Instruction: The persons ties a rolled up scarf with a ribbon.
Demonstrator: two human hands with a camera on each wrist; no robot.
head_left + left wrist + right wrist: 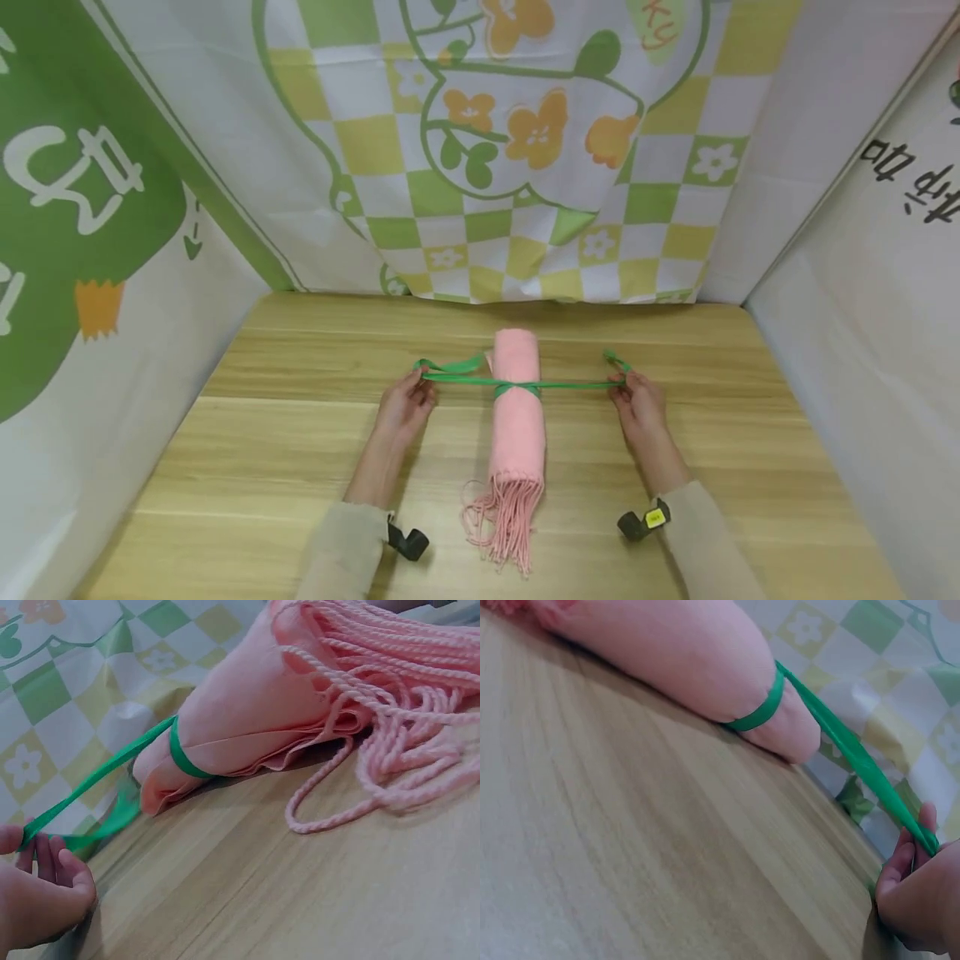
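Note:
A rolled pink scarf (517,433) with twisted fringe (513,517) lies lengthwise on the wooden table, its fringed end toward me. Round its upper part runs a green ribbon (555,385), crossed on top and drawn out taut to both sides. To the left of the roll, my left hand (405,406) pinches one side of the ribbon between thumb and fingers; a loose tail loops back toward the scarf. On the other side my right hand (641,404) pinches the opposite length, with a short end sticking up past the fingers. In the left wrist view the ribbon (97,776) hugs the roll closely.
The wooden table (300,467) reaches back to a hanging cloth (540,208) with green and yellow checks and flowers. Printed white panels stand at the left (150,375) and right (862,292). A small black camera (408,543) is strapped on the left wrist, another (641,523) on the right.

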